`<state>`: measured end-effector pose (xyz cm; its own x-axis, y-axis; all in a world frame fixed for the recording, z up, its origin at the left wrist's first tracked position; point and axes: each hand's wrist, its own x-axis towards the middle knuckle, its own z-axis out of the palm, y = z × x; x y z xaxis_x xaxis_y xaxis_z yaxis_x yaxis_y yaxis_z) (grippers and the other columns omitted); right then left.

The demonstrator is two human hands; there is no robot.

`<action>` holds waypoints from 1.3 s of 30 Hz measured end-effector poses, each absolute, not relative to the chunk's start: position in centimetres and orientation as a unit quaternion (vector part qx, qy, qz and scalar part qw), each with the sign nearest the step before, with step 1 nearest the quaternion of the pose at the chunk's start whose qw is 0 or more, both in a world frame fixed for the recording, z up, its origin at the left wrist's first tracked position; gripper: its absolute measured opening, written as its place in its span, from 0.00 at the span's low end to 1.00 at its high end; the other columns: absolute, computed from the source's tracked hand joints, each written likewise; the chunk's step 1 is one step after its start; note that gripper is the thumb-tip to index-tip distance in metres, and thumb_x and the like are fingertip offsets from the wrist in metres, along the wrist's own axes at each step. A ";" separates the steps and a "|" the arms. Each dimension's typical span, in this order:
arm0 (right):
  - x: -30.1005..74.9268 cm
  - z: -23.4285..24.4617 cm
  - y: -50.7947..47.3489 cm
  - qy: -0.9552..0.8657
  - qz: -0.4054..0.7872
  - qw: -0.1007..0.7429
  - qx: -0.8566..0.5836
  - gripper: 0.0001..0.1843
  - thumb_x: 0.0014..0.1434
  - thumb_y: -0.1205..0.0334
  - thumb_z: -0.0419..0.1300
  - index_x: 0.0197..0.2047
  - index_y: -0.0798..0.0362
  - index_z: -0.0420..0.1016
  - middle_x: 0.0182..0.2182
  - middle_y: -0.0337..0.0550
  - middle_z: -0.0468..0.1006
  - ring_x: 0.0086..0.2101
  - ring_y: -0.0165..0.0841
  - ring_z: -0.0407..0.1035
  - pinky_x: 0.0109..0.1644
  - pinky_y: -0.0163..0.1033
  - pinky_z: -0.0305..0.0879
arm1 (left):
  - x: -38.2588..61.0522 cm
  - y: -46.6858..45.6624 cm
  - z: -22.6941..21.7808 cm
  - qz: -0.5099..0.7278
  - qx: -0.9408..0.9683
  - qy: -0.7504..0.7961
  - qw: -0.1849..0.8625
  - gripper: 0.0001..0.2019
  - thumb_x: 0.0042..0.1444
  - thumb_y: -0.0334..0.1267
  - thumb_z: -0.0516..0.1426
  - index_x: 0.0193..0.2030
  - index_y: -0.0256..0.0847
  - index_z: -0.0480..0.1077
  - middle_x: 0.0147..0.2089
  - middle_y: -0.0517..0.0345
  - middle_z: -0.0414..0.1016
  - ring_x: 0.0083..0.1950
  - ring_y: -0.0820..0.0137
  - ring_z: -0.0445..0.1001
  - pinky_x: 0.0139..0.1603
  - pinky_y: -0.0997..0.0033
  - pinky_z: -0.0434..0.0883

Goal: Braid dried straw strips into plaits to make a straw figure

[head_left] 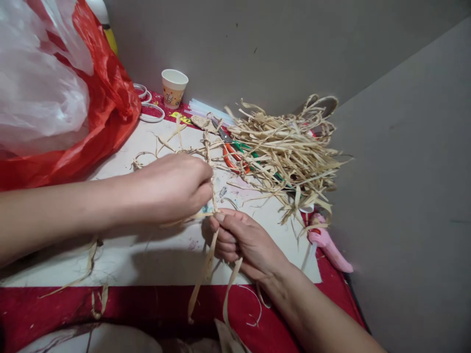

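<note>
My left hand (pixel 172 189) is closed, its fingers pinching a twisted cord of dried straw strips (pixel 210 162) that runs up and away over the white board (pixel 158 264). Just below it my right hand (pixel 241 240) is closed round the loose flat ends of the same strips (pixel 206 274), which hang down over the red table edge. The two hands nearly touch at the cord. A big loose pile of straw strips (pixel 290 152) lies beyond my right hand, at the far right of the board.
Orange-handled pliers (pixel 233 157) lie half under the pile. A pink glue gun (pixel 329 245) rests at the right edge. A paper cup (pixel 173 87), white rings (pixel 151 113) and glue sticks (pixel 209 109) stand at the back. A red and white plastic bag (pixel 55 98) fills the left.
</note>
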<state>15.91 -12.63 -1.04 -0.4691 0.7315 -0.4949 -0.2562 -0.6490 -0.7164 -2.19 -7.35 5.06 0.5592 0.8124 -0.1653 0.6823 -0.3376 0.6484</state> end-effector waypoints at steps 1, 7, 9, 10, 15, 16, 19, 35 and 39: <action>15.9 -1.0 -12.6 -0.290 0.808 0.302 -0.414 0.14 0.59 0.56 0.58 0.26 0.56 0.66 0.14 0.26 0.47 0.15 0.18 0.37 0.17 0.27 0.35 | -1.9 -6.7 4.9 0.071 0.793 0.454 0.400 0.11 0.54 0.36 0.51 0.23 0.36 0.68 0.22 0.58 0.67 0.25 0.73 0.66 0.27 0.73 0.63; 16.0 -1.2 -12.5 -0.334 0.786 0.289 -0.432 0.15 0.60 0.54 0.57 0.27 0.56 0.65 0.13 0.25 0.47 0.15 0.19 0.37 0.17 0.28 0.35 | -0.7 -6.9 1.5 -0.007 0.625 0.399 0.671 0.11 0.53 0.39 0.48 0.23 0.39 0.64 0.15 0.65 0.57 0.16 0.77 0.54 0.18 0.75 0.54; 16.1 -1.3 -12.6 -0.346 0.783 0.276 -0.437 0.15 0.60 0.53 0.57 0.28 0.55 0.65 0.13 0.25 0.47 0.15 0.20 0.37 0.17 0.28 0.34 | -0.8 -7.2 0.7 0.014 0.644 0.404 0.649 0.11 0.52 0.41 0.49 0.23 0.39 0.65 0.15 0.67 0.52 0.16 0.78 0.48 0.17 0.76 0.50; 16.2 -1.3 -12.6 -0.353 0.782 0.268 -0.439 0.15 0.60 0.53 0.56 0.28 0.55 0.65 0.14 0.25 0.48 0.15 0.20 0.37 0.17 0.28 0.34 | -0.9 -7.3 0.6 0.020 0.655 0.401 0.640 0.11 0.52 0.42 0.50 0.24 0.38 0.66 0.16 0.67 0.53 0.16 0.79 0.48 0.17 0.76 0.50; 16.7 -1.2 -12.5 -0.455 0.729 0.219 -0.463 0.15 0.61 0.51 0.53 0.30 0.54 0.66 0.13 0.27 0.50 0.15 0.22 0.41 0.18 0.29 0.38 | -1.2 -6.7 1.1 0.016 0.688 0.382 0.617 0.13 0.51 0.38 0.50 0.28 0.36 0.73 0.19 0.64 0.60 0.19 0.79 0.52 0.19 0.77 0.51; 16.7 -1.1 -12.4 -0.491 0.702 0.210 -0.472 0.15 0.62 0.51 0.52 0.31 0.54 0.67 0.14 0.27 0.51 0.16 0.23 0.42 0.18 0.30 0.39 | -1.2 -6.5 1.3 0.008 0.686 0.379 0.622 0.13 0.51 0.37 0.49 0.27 0.35 0.73 0.18 0.64 0.60 0.19 0.78 0.53 0.19 0.77 0.51; 16.6 -0.7 -12.3 -0.600 0.601 0.210 -0.484 0.15 0.63 0.54 0.50 0.31 0.55 0.68 0.19 0.33 0.59 0.21 0.25 0.53 0.25 0.31 0.51 | -1.1 -6.2 1.6 -0.001 0.655 0.375 0.657 0.12 0.50 0.37 0.49 0.24 0.36 0.71 0.15 0.65 0.57 0.17 0.78 0.50 0.18 0.75 0.48; 17.3 0.1 -12.6 -0.643 0.506 0.197 -0.540 0.17 0.62 0.54 0.52 0.24 0.54 0.62 0.17 0.33 0.57 0.20 0.24 0.51 0.23 0.30 0.51 | -1.2 -7.0 -0.1 0.036 0.685 0.371 0.626 0.12 0.52 0.38 0.49 0.20 0.39 0.59 0.16 0.67 0.52 0.17 0.79 0.49 0.18 0.76 0.49; 16.4 -0.3 -12.9 -0.449 0.685 0.228 -0.526 0.17 0.59 0.51 0.54 0.27 0.56 0.69 0.11 0.30 0.59 0.12 0.21 0.46 0.15 0.28 0.41 | -1.1 -7.5 -0.1 0.052 0.697 0.360 0.618 0.13 0.54 0.40 0.48 0.23 0.38 0.66 0.17 0.67 0.53 0.19 0.78 0.49 0.19 0.76 0.50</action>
